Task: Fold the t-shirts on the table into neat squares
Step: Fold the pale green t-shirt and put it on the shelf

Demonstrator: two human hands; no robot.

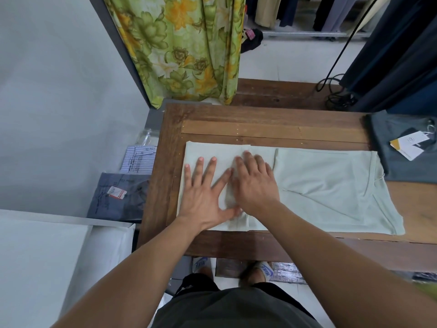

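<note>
Left hand (203,192) is pressing flat, fingers spread wide and gripping nothing, on the doubled-over left end of the pale green t-shirt (331,185). Right hand (254,185) is lying just beside it, fingers straight and close together, palm down on the same fold, also holding nothing.

Sweeping across from the left now: a white flat surface (35,256) is sitting at the near left. Past it, two packaged shirts are lying on the floor, a dark one (118,200) nearer and a striped one (138,159) behind it, both just beside the wooden table (260,129). A floral curtain (184,48) is hanging behind the table's far left corner.

On the table, the pale green t-shirt is stretching sideways along the near half, its right part spreading out flat with a diagonal crease running across it. Further right, a grey t-shirt (387,138) is resting at the table's right edge, just beside the green one, with paper tags (410,144) lying on top.
</note>
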